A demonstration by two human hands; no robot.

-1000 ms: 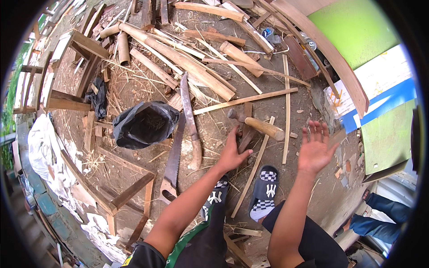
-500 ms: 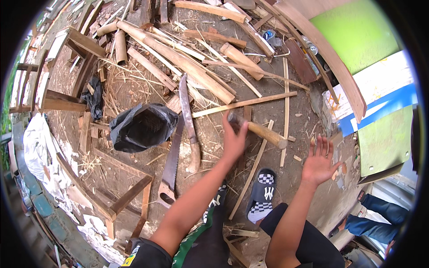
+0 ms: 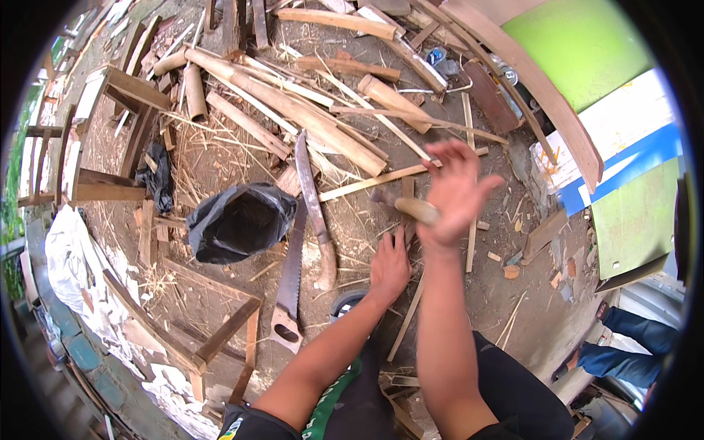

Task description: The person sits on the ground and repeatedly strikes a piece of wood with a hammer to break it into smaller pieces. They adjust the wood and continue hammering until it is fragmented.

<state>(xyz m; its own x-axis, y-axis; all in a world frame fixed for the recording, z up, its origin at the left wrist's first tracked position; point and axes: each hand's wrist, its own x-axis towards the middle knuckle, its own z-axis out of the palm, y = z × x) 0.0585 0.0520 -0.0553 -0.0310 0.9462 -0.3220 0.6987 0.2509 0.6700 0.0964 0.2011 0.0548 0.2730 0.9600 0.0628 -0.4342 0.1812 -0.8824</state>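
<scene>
Far left: crumpled white sheet (image 3: pixel 73 257) on the ground, then a brown wooden frame (image 3: pixel 235 325) at lower left. Small black bag (image 3: pixel 158 176) lies farther up. Next, a larger black plastic bag (image 3: pixel 207 236), mouth open and facing up.

Handsaw (image 3: pixel 291 275), handle toward the person; just right of it a long blade (image 3: pixel 311 198) with a pale wooden handle. Bamboo poles (image 3: pixel 293 110) heaped above both, straw and splinters all round.

Centre: left hand (image 3: pixel 391 265) low, fingers down by a short dark block (image 3: pixel 408 188); cannot tell whether it grips it. Pale strip (image 3: pixel 367 185) runs close above the hammer, another strip (image 3: pixel 405 323) below, so the ground here is crowded.

Hammer (image 3: pixel 416 210) lies across the block, head to the left. Head dull, dark grey-brown; handle thick, rounded, light wood, slightly blurred, its right end meeting the right hand's outline.

Right hand (image 3: pixel 458 194) raised, blurred, open with fingers spread, gripping nothing; contact with the handle unclear.

Farther right: brown slab (image 3: pixel 491 95), green panel (image 3: pixel 587 51), another person's blue-trousered legs (image 3: pixel 623 363) at lower right.
</scene>
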